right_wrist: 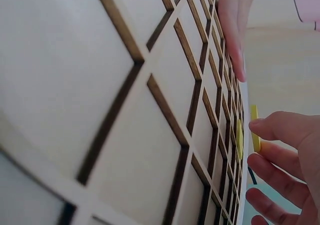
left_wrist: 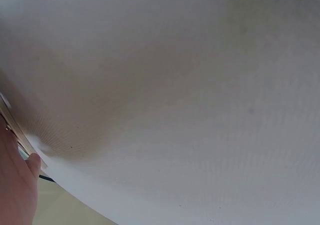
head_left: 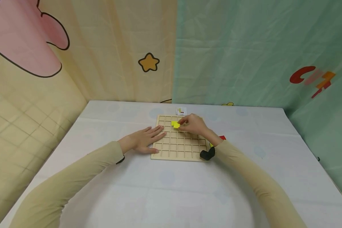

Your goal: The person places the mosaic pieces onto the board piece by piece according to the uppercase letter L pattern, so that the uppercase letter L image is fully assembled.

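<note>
A wooden grid board (head_left: 165, 155) lies on the table, its surface split into square cells. Between thumb and fingers my right hand (head_left: 194, 124) pinches a yellow square tile (head_left: 176, 126) just above the upper part of the board. Right beside it a second yellow tile (head_left: 173, 122) sits in the grid. In the right wrist view the pinched tile (right_wrist: 255, 130) is apart from the board. My left hand (head_left: 145, 139) rests with spread, straight fingers on the board's left edge; only its thumb side (left_wrist: 20, 180) shows in the left wrist view.
Behind the board lies a small card (head_left: 181, 111) printed with a coloured grid. A red piece (head_left: 222, 137) and a yellow piece (head_left: 212, 145) are partly hidden by the right forearm. The black wrist camera (head_left: 207, 154) overlaps the board's lower right corner. Printed curtains (head_left: 231, 47) stand behind the table.
</note>
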Motion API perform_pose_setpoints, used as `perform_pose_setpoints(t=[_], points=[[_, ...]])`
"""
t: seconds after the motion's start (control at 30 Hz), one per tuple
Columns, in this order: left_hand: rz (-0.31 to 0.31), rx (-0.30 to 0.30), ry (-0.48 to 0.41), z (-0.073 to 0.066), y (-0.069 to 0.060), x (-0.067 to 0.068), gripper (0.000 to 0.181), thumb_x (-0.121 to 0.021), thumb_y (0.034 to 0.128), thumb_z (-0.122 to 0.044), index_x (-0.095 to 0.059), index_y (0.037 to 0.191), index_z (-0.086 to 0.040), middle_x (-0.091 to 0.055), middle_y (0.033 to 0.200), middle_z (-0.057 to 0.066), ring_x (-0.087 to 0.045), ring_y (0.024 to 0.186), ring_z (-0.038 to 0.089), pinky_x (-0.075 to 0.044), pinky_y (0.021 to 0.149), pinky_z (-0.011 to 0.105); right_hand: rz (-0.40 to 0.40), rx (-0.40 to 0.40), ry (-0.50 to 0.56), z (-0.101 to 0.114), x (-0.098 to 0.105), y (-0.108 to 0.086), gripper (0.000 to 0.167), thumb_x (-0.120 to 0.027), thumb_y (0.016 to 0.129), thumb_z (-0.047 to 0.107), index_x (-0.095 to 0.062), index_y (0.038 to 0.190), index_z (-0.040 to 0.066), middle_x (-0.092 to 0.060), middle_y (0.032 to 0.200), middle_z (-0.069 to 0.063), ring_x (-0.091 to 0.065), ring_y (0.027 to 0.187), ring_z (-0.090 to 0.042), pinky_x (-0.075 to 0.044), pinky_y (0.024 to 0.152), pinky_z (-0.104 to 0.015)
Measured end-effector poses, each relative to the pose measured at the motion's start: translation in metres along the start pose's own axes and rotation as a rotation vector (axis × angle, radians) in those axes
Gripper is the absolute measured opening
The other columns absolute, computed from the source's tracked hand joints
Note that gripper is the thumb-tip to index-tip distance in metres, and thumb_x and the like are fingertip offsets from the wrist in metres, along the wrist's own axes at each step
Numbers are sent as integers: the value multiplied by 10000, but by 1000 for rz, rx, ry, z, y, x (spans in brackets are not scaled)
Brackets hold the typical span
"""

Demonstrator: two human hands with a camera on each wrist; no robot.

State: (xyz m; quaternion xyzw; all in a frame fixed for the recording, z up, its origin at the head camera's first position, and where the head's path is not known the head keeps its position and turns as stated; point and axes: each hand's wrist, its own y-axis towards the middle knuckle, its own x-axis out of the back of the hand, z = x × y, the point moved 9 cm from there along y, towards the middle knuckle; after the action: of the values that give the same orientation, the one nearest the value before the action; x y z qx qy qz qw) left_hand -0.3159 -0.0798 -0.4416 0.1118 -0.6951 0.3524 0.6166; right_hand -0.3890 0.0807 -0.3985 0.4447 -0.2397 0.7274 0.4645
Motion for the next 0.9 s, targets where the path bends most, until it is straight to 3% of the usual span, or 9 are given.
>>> perform_pose_setpoints(t=[0.37,0.9], points=[[-17,-13,-4,-2,-1,1,822,-307,960,-642,-6,1560,-167,69,1628,103,54,1508,251,-95,1211,501,23,36,-61,7,-10,2,313,-744,829,328,-749,1061,117,-748,974,-19,-655,841,-153,-517,700,-289],[-23,-13,-2,-2,-1,2,822,-324,961,-633,-19,1561,-161,61,1630,99,50,1509,245,-95,1212,496,28,56,-64,7,-14,6,290,-740,834,290,-752,1066,118,-749,1029,-25,-682,887,-169,-542,744,-322]])
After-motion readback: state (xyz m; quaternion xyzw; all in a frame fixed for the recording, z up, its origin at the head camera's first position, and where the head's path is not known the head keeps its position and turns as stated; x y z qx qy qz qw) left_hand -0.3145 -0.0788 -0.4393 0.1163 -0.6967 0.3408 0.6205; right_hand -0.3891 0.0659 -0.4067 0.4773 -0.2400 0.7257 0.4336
